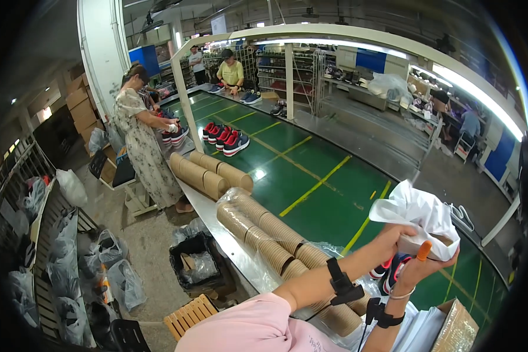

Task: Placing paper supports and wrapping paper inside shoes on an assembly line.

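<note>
At the right, over the green conveyor belt (pixel 328 185), both my hands hold a crumpled white sheet, thin like tissue paper (pixel 413 208). A brown edge shows in its opening; what it belongs to is mostly hidden. My left hand (pixel 398 236) grips the sheet's near left side with fingers closed. Cupped around its lower right is my right hand (pixel 431 268), an orange finger cot (pixel 424 250) on its thumb. Dark blue and red sneakers (pixel 396 271) lie on the belt just below, partly covered by my hands and wrist.
Long stacks of nested brown ribbed pieces (pixel 264 232), partly in clear plastic, line the belt's near edge. A cardboard box of white sheets (pixel 459 328) stands lower right. More sneakers (pixel 229 141) sit farther along. A black-lined bin (pixel 196 264) is left; co-workers (pixel 144 135) stand beyond.
</note>
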Tool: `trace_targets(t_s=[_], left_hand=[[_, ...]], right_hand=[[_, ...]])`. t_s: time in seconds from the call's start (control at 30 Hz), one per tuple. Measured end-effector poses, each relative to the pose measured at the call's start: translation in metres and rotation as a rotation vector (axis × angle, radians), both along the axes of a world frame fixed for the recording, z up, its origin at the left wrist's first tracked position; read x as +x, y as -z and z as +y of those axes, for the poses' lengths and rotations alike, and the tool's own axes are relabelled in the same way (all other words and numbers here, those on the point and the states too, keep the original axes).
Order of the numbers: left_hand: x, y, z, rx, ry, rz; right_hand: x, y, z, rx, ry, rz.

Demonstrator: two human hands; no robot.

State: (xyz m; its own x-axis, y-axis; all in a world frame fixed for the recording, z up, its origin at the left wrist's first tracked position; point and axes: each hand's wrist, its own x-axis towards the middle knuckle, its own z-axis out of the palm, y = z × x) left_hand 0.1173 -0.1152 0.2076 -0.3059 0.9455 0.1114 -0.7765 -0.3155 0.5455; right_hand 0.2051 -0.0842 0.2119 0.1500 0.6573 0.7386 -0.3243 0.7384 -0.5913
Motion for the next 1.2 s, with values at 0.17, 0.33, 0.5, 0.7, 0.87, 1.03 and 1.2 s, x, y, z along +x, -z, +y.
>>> trace_targets(t_s=[0.17,0.33,0.5,0.7,0.87,1.03,1.2], left_hand=[[-0.008,-0.026,-0.014,-0.138,-0.338,0.696],[-0.004,-0.016,-0.025,-0.412,-0.697,1.698],[0.015,0.009,-0.059,-0.173,-0.282,0.871],[-0.075,0.013,-0.068,-0.139,-0.594,1.389],[-0.199,-0.010,-0.107,-0.094,-0.498,0.505],[-0.299,0.027,-0.144,-0.084,-0.520,0.479],[-0.426,0.060,-0.198,-0.396,-0.538,0.909]], right_hand=[[0.016,-0.010,0.004,0.059,-0.110,-0.004],[0.016,-0.037,-0.005,0.608,0.140,-0.510],[0.001,-0.021,0.007,0.355,0.012,-0.568],[-0.085,-0.026,0.007,0.274,-0.259,-0.537],[-0.173,-0.005,-0.029,0.171,-0.589,-0.872],[-0.290,0.012,-0.073,0.211,-0.438,-0.874],[-0.366,0.051,-0.096,0.144,-0.293,-1.124]])
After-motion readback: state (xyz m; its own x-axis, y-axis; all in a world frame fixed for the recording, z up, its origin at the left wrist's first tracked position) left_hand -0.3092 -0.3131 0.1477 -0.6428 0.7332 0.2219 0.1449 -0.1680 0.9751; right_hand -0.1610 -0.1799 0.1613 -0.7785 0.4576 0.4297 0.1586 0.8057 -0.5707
